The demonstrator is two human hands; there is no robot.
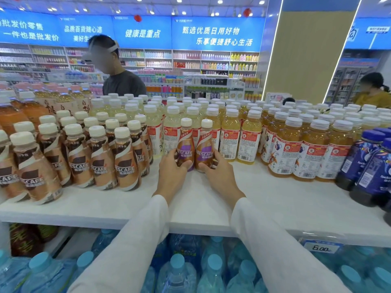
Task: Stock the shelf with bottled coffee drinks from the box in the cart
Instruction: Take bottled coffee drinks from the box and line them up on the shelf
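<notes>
The left hand [171, 172] grasps a brown-and-purple plastic coffee bottle with a cream cap [185, 142] and the right hand [220, 174] grasps a second matching bottle [204, 142], both upright, side by side on the white shelf [211, 197].

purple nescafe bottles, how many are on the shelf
2: the left bottle, gripped by the left hand, and the right bottle, gripped by the right hand, side by side on the shelf. More may hide behind them.
</notes>
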